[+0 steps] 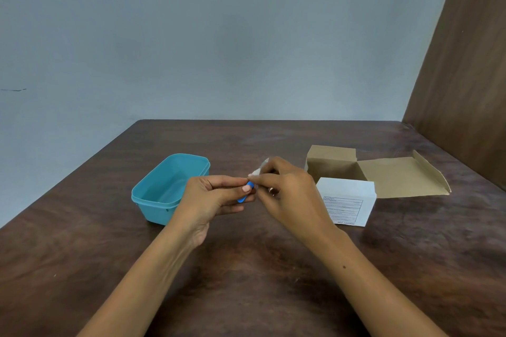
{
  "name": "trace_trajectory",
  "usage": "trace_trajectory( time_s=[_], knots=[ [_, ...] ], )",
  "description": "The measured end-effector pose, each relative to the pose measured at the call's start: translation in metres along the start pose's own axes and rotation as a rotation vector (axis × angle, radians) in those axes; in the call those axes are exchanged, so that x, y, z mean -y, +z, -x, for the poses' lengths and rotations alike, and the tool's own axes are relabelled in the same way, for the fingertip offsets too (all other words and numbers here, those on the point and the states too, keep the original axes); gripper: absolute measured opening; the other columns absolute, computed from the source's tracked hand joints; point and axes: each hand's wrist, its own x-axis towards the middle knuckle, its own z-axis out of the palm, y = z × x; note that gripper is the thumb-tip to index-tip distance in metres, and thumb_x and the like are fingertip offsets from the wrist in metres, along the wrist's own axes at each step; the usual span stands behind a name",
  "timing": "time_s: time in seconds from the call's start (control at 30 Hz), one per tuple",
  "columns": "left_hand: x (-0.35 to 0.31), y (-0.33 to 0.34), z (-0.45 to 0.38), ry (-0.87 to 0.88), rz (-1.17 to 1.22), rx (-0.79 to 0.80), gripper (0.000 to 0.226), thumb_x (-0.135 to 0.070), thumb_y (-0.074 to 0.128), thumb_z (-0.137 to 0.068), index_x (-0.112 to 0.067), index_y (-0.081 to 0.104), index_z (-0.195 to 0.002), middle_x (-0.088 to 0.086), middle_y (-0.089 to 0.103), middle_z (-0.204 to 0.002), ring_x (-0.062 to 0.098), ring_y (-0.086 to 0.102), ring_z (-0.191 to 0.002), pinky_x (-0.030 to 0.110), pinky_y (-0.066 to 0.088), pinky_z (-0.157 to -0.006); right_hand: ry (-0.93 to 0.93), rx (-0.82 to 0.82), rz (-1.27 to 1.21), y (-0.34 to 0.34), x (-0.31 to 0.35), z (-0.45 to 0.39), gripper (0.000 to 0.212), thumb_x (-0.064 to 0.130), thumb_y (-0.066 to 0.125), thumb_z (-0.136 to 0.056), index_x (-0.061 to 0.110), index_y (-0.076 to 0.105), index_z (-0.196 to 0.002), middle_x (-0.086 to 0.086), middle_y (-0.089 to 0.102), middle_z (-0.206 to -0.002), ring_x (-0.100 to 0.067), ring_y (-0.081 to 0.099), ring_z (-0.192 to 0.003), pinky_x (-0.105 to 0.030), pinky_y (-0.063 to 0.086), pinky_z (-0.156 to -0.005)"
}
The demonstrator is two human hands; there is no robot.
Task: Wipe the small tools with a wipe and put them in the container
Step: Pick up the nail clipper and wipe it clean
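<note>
While left hand pinches the small blue plastic tool, right hand fingers clamp a white wipe at its tip — wiping underway; next, the empty teal plastic container beside the left fingers.

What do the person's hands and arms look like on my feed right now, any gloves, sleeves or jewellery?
Both arms are bare from the bottom edge of the picture up to the hands; no sleeve shows. The left hand and right hand wear no gloves, and no rings, watch or bracelet are visible. The nails look short and unpainted. A small dark mark sits on the right forearm.
</note>
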Motion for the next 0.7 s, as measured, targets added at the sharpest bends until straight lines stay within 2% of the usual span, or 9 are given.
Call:
trace_trajectory(
  time_s=[0.07,0.13,0.23,0.43,0.57,0.7],
  knots=[
    [0.0,0.0,0.0,0.011,0.001,0.001,0.016,-0.001,0.071,-0.075,-0.005,0.075,-0.09,0.01,0.076,-0.084,0.018,0.074,-0.079,0.019,0.056,-0.057,0.002,0.003,-0.015,0.0,-0.002,-0.001,0.02,0.017,0.061,-0.079,0.016,0.076,-0.093,-0.001,0.064,-0.085,-0.015,0.064,-0.072,-0.033,0.055,-0.056],
    [0.0,0.002,0.001,0.01,-0.001,0.015,0.016,0.0,0.071,-0.075,-0.004,0.074,-0.091,0.012,0.076,-0.084,0.017,0.074,-0.077,0.018,0.056,-0.057,0.041,-0.077,-0.026,-0.001,-0.006,-0.002,0.02,0.014,0.061,-0.077,0.014,0.076,-0.089,-0.002,0.065,-0.083,-0.016,0.064,-0.069,-0.029,0.054,-0.057],
    [0.0,0.003,0.001,0.007,-0.015,0.022,0.015,0.0,0.071,-0.076,-0.003,0.074,-0.09,0.012,0.076,-0.083,0.015,0.074,-0.075,0.017,0.055,-0.056,0.079,-0.158,-0.012,-0.003,-0.01,-0.004,0.022,0.01,0.059,-0.076,0.011,0.076,-0.089,-0.004,0.065,-0.081,-0.017,0.063,-0.066,-0.033,0.054,-0.055],
    [-0.001,0.001,0.001,0.037,-0.011,-0.005,0.016,0.002,0.071,-0.075,-0.003,0.074,-0.09,0.011,0.076,-0.082,0.015,0.074,-0.075,0.017,0.056,-0.057,-0.038,0.022,-0.032,0.002,-0.004,-0.001,0.017,0.012,0.066,-0.08,0.013,0.076,-0.093,-0.003,0.064,-0.084,-0.016,0.062,-0.071,-0.034,0.053,-0.055],
    [-0.001,0.002,0.002,0.046,-0.029,0.011,0.017,0.002,0.071,-0.075,-0.002,0.074,-0.091,0.013,0.076,-0.081,0.016,0.074,-0.074,0.017,0.055,-0.056,0.008,-0.093,-0.035,-0.001,-0.007,-0.002,0.018,0.009,0.063,-0.077,0.012,0.076,-0.088,-0.003,0.065,-0.083,-0.014,0.064,-0.07,-0.028,0.054,-0.057],
    [-0.002,0.004,0.002,0.044,-0.059,0.011,0.015,0.001,0.072,-0.074,-0.004,0.075,-0.088,0.01,0.076,-0.079,0.016,0.074,-0.073,0.017,0.055,-0.056,0.074,-0.174,-0.027,-0.003,-0.012,-0.003,0.021,0.006,0.06,-0.076,0.009,0.076,-0.09,-0.005,0.066,-0.084,-0.018,0.064,-0.069,-0.034,0.055,-0.057]
  ],
)
